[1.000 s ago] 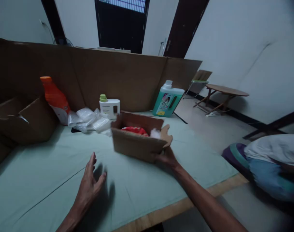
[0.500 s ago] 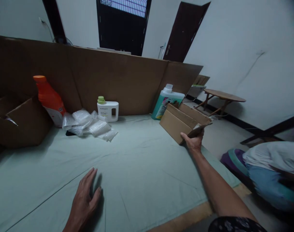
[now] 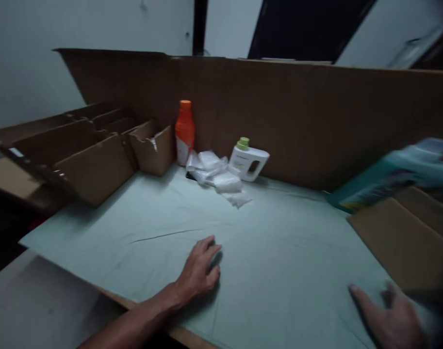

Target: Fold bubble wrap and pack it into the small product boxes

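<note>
My left hand (image 3: 201, 266) rests on the pale green cloth (image 3: 279, 242), fingers apart and a little bent, holding nothing. At the lower right, my right hand (image 3: 392, 315) is blurred, thumb and fingers apart, just in front of a small open cardboard box (image 3: 399, 242) and off it. Behind that box leans a large bottle of teal liquid (image 3: 381, 179), smeared by motion. Toward the back stand a white jug with a green cap (image 3: 248, 160) and an orange bottle (image 3: 185, 131). Crumpled bubble wrap (image 3: 217, 172) lies before them, over something black (image 3: 190, 176).
Several open cardboard boxes (image 3: 97, 169) line the table's left side. A tall cardboard panel (image 3: 297, 116) closes off the back. The table's front edge (image 3: 192, 337) shows wood beneath the cloth, and a pale floor (image 3: 50, 295) lies below at left.
My right hand has let go of the small cardboard box and drawn back toward me. The view has swung left, showing more boxes. My left hand still lies on the cloth.
</note>
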Motion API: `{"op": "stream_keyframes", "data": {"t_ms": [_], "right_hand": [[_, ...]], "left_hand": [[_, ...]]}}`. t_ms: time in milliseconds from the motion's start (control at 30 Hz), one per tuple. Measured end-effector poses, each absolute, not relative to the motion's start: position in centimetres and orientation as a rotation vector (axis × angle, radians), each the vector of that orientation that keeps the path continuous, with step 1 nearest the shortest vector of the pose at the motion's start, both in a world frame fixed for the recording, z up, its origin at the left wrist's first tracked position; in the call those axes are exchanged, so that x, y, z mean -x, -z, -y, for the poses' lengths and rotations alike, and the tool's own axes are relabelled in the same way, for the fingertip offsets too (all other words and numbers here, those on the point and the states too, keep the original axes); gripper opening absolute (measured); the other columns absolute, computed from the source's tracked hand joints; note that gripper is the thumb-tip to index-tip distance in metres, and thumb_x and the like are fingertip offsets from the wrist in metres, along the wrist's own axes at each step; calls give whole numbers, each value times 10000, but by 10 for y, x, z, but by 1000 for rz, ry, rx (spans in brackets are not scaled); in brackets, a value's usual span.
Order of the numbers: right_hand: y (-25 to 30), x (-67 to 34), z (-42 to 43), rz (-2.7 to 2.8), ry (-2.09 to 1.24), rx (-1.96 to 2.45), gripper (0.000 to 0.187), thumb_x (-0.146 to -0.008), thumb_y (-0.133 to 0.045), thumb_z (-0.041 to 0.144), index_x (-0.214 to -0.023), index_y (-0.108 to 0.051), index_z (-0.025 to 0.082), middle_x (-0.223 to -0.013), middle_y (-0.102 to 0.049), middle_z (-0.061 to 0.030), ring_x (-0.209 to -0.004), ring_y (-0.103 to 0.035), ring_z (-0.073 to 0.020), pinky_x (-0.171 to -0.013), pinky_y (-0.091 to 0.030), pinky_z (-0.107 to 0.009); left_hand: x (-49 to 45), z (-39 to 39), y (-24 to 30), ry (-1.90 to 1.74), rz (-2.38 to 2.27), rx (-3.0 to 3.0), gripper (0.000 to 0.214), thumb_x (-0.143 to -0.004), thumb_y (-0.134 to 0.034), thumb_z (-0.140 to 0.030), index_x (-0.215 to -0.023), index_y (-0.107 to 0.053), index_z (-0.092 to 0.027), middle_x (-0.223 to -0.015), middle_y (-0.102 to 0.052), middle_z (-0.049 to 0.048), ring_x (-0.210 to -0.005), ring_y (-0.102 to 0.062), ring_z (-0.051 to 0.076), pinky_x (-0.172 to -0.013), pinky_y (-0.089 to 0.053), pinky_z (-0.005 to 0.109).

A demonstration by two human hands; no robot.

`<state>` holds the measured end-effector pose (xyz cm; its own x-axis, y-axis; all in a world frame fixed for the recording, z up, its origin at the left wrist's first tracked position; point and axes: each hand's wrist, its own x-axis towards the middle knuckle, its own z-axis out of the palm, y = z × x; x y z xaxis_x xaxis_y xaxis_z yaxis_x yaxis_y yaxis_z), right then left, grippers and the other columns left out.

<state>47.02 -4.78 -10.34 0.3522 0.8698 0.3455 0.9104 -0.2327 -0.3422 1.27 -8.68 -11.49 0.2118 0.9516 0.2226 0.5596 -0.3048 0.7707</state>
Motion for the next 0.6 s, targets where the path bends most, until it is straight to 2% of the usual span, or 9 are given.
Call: {"op": "stream_keyframes", "data": {"t_ms": [67, 133, 300, 367, 500, 533, 600], "right_hand": [[121, -424, 41, 1790, -9, 1997, 683, -886, -418, 698, -1359, -587, 236, -1330, -618, -272, -1244, -587, -466, -943, -502, -665], [126, -364, 34, 2123, -124, 1703, 582, -910, -451, 623, -1261, -667, 211, -1384, -614, -214, -1276, -579, -430, -1031, -473, -649], [106, -216, 24, 2563, -316, 1091, 486, -927, -575, 460, -1341, -641, 214, -1478, -562, -139, -1335, -549, -337, -1063, -485, -553], [101, -179, 21, 2603, -357, 979, 466, -923, -607, 407, -1346, -635, 213, -1493, -547, -137, -1361, -522, -324, -1084, -465, -541], [104, -151, 16, 2545, -387, 943, 397, -935, -609, 350, -1300, -656, 202, -1467, -570, -146, -1352, -526, -311, -1085, -456, -531], [105, -150, 14, 2526, -392, 942, 376, -939, -603, 342, -1282, -664, 202, -1457, -579, -146, -1347, -532, -309, -1080, -459, -530], [107, -153, 13, 2503, -400, 938, 350, -939, -598, 320, -1261, -671, 204, -1442, -593, -143, -1341, -538, -307, -1071, -464, -531]], "left_hand": [[-10, 88, 109, -877, -1333, -1977, 597, -765, -617, -152, -1361, -594, -173, -1519, -480, 183, -1403, -459, 329, -1149, -403, 544], [-1, 84, 102, -839, -1308, -2006, 613, -761, -639, -169, -1370, -584, -194, -1532, -465, 176, -1404, -456, 329, -1145, -402, 542], [58, 27, 55, -1116, -1723, -2098, 525, -788, -650, -199, -1311, -610, -172, -1508, -468, 198, -1389, -454, 339, -1156, -375, 542], [93, -10, 24, -1280, -2001, -2054, 529, -809, -644, -201, -1331, -585, -142, -1515, -448, 216, -1420, -409, 351, -1180, -332, 550], [160, -85, -31, -1424, -2464, -1783, 674, -781, -714, -224, -1413, -499, -128, -1611, -298, 232, -1506, -250, 394, -1207, -251, 573], [172, -100, -39, -1422, -2516, -1731, 657, -774, -730, -239, -1388, -523, -131, -1623, -277, 230, -1515, -225, 403, -1213, -226, 581], [189, -125, -48, -1408, -2548, -1672, 469, -776, -721, -241, -1227, -632, -151, -1627, -289, 201, -1525, -199, 403, -1222, -191, 586]]}}
